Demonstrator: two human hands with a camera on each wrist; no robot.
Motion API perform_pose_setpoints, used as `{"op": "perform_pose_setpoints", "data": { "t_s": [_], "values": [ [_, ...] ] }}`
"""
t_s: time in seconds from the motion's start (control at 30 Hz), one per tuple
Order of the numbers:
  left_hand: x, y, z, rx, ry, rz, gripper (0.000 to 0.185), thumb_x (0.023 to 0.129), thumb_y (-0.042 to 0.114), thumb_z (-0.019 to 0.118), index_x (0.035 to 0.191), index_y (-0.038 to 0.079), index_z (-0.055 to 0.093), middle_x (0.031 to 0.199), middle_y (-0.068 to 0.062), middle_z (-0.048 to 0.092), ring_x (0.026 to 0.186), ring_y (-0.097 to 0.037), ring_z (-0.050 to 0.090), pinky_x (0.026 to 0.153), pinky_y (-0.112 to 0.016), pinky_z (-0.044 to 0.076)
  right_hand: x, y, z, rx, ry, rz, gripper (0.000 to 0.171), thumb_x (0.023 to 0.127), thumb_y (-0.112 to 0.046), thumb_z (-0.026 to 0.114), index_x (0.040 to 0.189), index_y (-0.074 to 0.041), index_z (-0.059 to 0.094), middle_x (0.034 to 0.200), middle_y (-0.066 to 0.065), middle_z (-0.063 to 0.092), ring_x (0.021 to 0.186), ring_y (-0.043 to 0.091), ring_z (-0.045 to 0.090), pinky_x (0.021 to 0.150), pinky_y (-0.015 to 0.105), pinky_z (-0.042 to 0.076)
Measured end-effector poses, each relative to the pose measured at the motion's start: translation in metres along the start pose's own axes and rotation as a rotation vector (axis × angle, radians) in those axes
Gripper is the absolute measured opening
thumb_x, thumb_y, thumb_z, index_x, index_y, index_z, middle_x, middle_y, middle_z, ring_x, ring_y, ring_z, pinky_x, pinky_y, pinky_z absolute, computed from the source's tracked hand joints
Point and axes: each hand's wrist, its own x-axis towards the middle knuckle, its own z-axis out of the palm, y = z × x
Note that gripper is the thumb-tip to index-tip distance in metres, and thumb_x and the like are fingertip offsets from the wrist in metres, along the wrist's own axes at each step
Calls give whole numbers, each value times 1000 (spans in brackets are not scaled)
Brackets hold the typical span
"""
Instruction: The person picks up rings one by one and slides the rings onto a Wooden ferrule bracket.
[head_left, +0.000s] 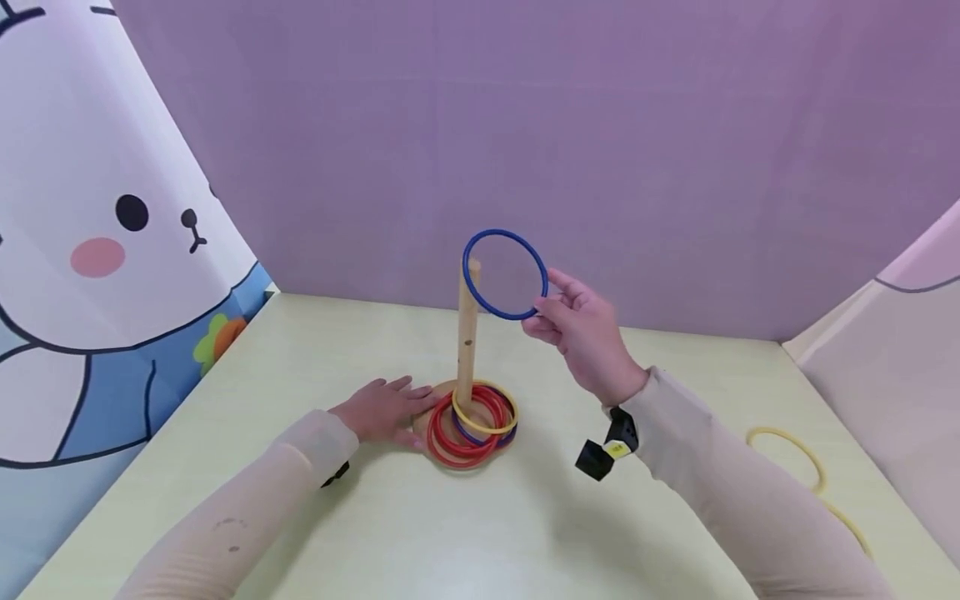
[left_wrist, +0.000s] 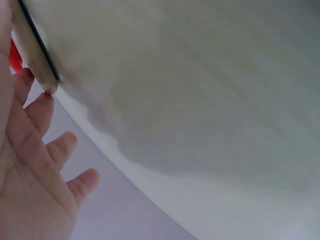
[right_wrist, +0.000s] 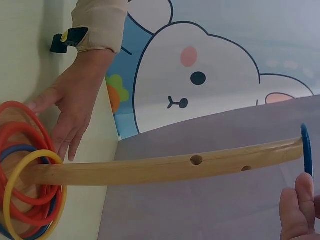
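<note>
My right hand (head_left: 588,333) pinches a blue ring (head_left: 541,265) between thumb and fingers, level with the top of an upright wooden post (head_left: 467,342). In the right wrist view the blue ring (right_wrist: 306,150) appears edge-on right at the post's tip. Around the post's foot lie several red rings (head_left: 438,446), a yellow ring (head_left: 516,408) and a blue one, loosely stacked on the round wooden base (head_left: 444,388). With fingers spread, my left hand (head_left: 386,410) rests at the base's left edge; its fingertips touch the base rim (left_wrist: 37,57) in the left wrist view.
Two yellow rings (head_left: 821,475) lie on the pale table (head_left: 360,533) at the right, partly behind my right forearm. A purple cloth wall (head_left: 600,150) rises behind the table, and a cartoon-printed sheet (head_left: 90,167) stands at the left.
</note>
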Motion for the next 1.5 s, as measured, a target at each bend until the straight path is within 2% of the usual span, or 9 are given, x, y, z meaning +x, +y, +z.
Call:
{"op": "perform_pose_setpoints", "data": {
  "t_s": [0.27,0.53,0.7,1.0,1.13,1.5],
  "values": [
    [3,-2,-3,-76,-50,-9,80,85,54,66,150,14,39,155,-9,37,134,-42,42,104,-59,38,6,6,6,-15,-40,35,54,100,1,46,151,2,27,85,3,57,65,5,66,74,21,56],
    [5,0,0,-140,-67,-33,81,85,50,68,152,19,36,157,-6,33,137,-38,40,106,-57,37,0,33,-1,-65,-30,108,56,98,3,49,150,2,30,85,3,57,65,5,65,73,20,56],
    [5,2,0,-127,-82,-44,81,85,53,66,151,17,36,157,-5,33,137,-39,40,106,-58,36,-8,55,-7,-100,-22,155,54,98,3,50,149,3,33,85,3,57,65,5,65,72,19,56],
    [2,3,-3,-154,-89,-45,82,86,52,66,153,17,33,158,-6,31,137,-41,38,105,-58,37,-18,103,-6,-86,13,209,52,97,4,50,146,6,35,86,5,57,63,5,63,68,17,55],
    [2,3,-1,-133,-91,-44,82,86,53,65,152,16,34,158,-5,31,138,-39,38,106,-57,37,-20,122,-5,-90,31,224,50,97,4,50,145,8,37,86,7,57,63,6,64,67,18,55],
    [0,4,-6,-143,-97,-50,82,86,51,67,152,16,33,158,-6,30,138,-38,39,106,-56,38,-24,139,-4,-112,54,234,49,95,5,52,143,9,39,86,8,58,62,7,63,65,19,56]
  ]
}}
